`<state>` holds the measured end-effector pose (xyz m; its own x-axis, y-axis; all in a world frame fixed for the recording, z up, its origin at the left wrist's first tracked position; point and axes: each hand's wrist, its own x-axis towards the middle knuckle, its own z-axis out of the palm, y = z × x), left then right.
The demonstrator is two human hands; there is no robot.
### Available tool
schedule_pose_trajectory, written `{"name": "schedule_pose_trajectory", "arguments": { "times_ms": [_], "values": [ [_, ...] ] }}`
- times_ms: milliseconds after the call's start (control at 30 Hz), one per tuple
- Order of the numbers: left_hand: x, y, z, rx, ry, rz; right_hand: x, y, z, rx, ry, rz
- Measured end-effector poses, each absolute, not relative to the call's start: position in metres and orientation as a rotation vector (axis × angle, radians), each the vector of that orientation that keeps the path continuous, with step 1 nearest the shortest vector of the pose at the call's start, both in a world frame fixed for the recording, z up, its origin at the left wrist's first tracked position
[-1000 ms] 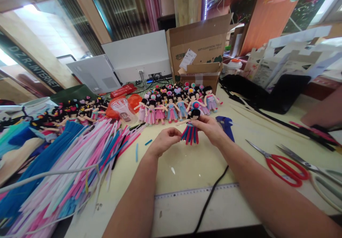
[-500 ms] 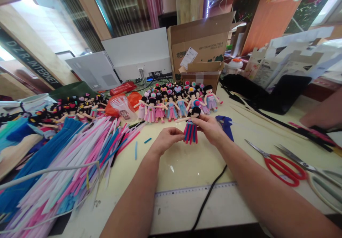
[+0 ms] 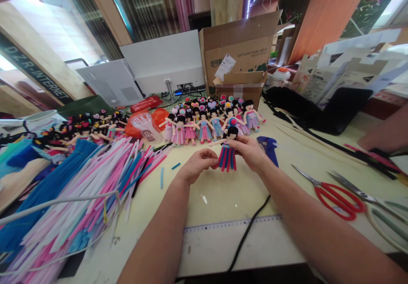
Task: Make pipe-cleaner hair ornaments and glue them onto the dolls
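Clockwise positions are read from the centre of the held doll (image 3: 227, 154), twelve pointing away from the wearer. At far left, toward nine o'clock, a deep-blue bundle (image 3: 47, 195) lies beside a loose fan of pink, white and blue fuzzy stems (image 3: 92, 190); beyond them sits a heap of black-haired dolls (image 3: 86, 129). Between nine and ten o'clock a clear plastic cup (image 3: 146, 129) lies on its side. Nearer, a light-blue strip (image 3: 162, 178) and a short blue piece (image 3: 176, 166) rest on the table (image 3: 223, 199). The left hand (image 3: 200, 164), at nine o'clock, has thumb and fingertips drawn together at the edge of the striped skirt; whether they pinch it cannot be told. From ten to one o'clock stand finished-looking dolls (image 3: 205, 129) in rows, with a carton (image 3: 239, 54) behind. The held doll is upright above the table; at six o'clock lies a ruler (image 3: 223, 226), crossed by a black cord (image 3: 248, 233). At three o'clock the right hand (image 3: 251, 151) grips the doll's upper body. Between three and four o'clock lie red-handled scissors (image 3: 339, 201), then pale-handled scissors (image 3: 366, 197).
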<state>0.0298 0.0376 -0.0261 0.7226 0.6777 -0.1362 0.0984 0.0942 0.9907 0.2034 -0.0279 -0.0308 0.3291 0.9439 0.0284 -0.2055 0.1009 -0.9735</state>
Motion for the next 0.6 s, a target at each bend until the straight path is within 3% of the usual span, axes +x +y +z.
{"name": "schedule_pose_trajectory", "arguments": {
  "times_ms": [600],
  "values": [
    [0.0279,0.0386,-0.0259,1.252,0.664,0.447,0.2058,-0.0275,-0.0309,-1.126,-0.839,1.004]
  ]
}}
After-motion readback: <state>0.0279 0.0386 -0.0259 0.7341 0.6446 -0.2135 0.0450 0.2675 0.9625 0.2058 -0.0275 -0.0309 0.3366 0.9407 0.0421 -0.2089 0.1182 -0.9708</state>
